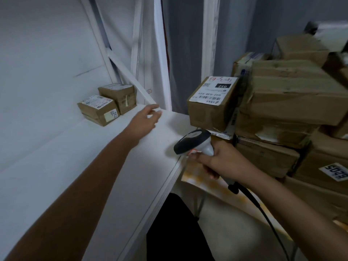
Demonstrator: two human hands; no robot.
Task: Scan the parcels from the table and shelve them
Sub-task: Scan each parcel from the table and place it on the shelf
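1. Labelled parcel point(211, 104) sits at the pile's edge on the counter point(205, 183), beside the shelf point(94, 157).
2. Right hand point(216, 161) grips the scanner point(192, 142); left hand point(146, 117) is open, empty, over the shelf.
3. Risk: the parcel overhangs, so a one-handed grab may topple it.

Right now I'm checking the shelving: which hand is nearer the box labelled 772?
Left. The left hand reaches over the shelf toward the 772 box; the right hand holds the scanner farther away.
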